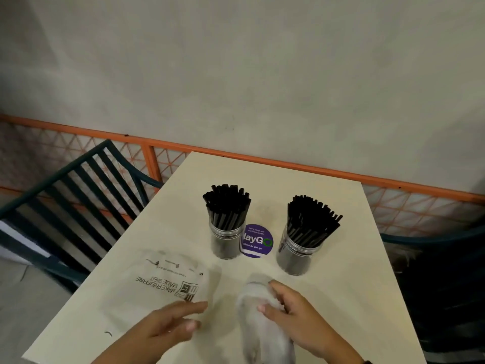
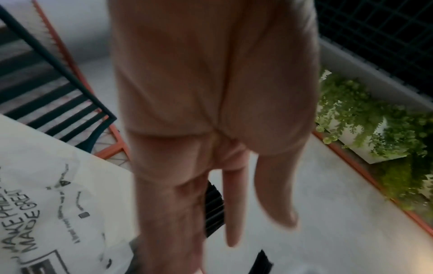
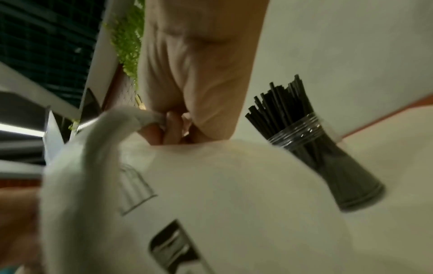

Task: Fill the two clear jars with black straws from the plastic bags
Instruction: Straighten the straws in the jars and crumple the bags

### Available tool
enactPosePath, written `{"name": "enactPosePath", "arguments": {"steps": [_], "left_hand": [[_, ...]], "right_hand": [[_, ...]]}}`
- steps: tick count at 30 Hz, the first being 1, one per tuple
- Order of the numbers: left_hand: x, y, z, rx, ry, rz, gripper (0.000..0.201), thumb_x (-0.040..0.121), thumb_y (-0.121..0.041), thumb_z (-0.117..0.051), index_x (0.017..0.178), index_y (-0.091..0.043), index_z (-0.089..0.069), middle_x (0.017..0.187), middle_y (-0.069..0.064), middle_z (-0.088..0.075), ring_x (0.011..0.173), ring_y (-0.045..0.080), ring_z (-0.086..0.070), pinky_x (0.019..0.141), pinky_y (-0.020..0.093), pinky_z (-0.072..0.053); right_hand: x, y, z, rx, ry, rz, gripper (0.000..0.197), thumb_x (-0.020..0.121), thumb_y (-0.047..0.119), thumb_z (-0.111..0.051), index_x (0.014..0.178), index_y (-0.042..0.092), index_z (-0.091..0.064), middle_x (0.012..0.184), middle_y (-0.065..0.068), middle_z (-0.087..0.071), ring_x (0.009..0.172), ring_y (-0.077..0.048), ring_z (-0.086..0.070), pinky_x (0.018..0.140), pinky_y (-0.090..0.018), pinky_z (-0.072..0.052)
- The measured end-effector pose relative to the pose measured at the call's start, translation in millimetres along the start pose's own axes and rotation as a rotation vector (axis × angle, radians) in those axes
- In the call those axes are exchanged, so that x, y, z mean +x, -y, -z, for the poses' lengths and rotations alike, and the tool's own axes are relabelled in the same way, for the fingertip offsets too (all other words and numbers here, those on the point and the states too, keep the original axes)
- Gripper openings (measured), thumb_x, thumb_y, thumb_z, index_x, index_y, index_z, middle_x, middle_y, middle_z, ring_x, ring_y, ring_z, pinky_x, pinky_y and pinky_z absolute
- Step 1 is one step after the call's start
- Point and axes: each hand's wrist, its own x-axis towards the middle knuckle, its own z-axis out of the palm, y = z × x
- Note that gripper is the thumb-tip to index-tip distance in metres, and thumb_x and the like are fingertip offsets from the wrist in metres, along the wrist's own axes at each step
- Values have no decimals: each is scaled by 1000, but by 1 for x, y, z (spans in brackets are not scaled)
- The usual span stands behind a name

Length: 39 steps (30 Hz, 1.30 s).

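Note:
Two clear jars stand mid-table, the left jar (image 1: 227, 243) and the right jar (image 1: 298, 258), each packed with upright black straws (image 1: 227, 203) (image 1: 311, 219). One straw-filled jar (image 3: 332, 166) also shows in the right wrist view. A flat printed plastic bag (image 1: 168, 281) (image 2: 35, 204) lies on the table at the near left. My left hand (image 1: 199, 315) (image 2: 255, 222) hovers at its right edge with straight fingers and holds nothing. My right hand (image 1: 267, 298) (image 3: 171, 126) grips a second, crumpled plastic bag (image 1: 258, 327) (image 3: 211, 204), which looks blurred. No straws show in either bag.
A round purple sticker (image 1: 258, 241) lies between the jars on the cream table (image 1: 354, 298). A dark slatted chair (image 1: 68, 200) stands at the left and another dark chair (image 1: 446, 271) at the right. An orange rail (image 1: 262, 158) runs behind the table.

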Motion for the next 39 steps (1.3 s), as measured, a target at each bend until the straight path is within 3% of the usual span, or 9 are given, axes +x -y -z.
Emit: {"name": "enactPosePath", "arguments": {"steps": [4,8,12,17,21,25,28,34,39], "left_hand": [[5,6,9,161,122,3,82,52,-78,-62,123,-54,-31,141,-20,-31,116,-7,-44,85,6,-41],[6,9,20,-4,258,5,45,80,-33,-63,122,-46,-51,130,-6,-58,115,13,-57,102,29,-44],[-7,20,51,-133,227,13,56,64,-53,-74,109,-23,-56,108,5,-65,95,19,-63,88,31,-45],[-13,26,87,-100,182,-84,90,61,-83,-43,106,-6,-59,101,-3,-57,96,4,-56,83,16,-44],[-13,28,106,-153,188,-123,36,68,-48,-73,83,-16,-68,81,-4,-62,79,12,-57,71,18,-44],[-4,36,127,-251,-107,-63,14,76,-13,-72,71,-9,-60,75,13,-67,68,25,-66,57,28,-52],[0,39,143,-164,-265,-150,24,79,4,-63,65,-5,-45,65,14,-52,63,27,-54,54,23,-44],[1,28,165,299,-672,-370,32,74,10,-44,60,-18,-36,63,9,-43,54,7,-38,53,30,-30],[13,45,161,290,-762,-287,29,71,19,-45,58,-4,-34,60,22,-42,53,13,-30,53,30,-28]], "right_hand": [[11,20,-27,380,62,-49,25,79,24,-60,103,16,-63,93,3,-74,89,-13,-67,78,-25,-54],[19,36,-47,588,59,-134,11,83,12,-61,90,13,-69,76,-2,-75,68,-12,-70,58,-22,-55],[27,41,-56,671,-104,-145,20,84,11,-57,77,11,-76,76,-10,-75,65,-18,-70,55,-25,-57],[32,40,-81,576,-177,-154,22,93,15,-48,96,9,-69,82,-7,-75,74,-17,-70,59,-26,-56],[40,41,-102,571,-177,-138,27,88,26,-55,107,9,-66,96,-11,-74,89,-24,-68,79,-38,-54],[33,37,-103,696,76,-46,56,73,24,-76,118,-2,-56,111,-16,-63,102,-33,-58,88,-44,-47],[33,43,-106,519,105,14,39,69,10,-74,99,-3,-54,93,-6,-66,89,-22,-61,76,-32,-53],[58,48,-132,-388,-729,215,34,64,1,-46,61,33,-36,57,16,-46,52,-4,-37,47,-12,-30],[71,31,-162,-842,-455,251,20,73,31,-50,91,29,-41,89,9,-50,82,-8,-40,71,-23,-39]]}}
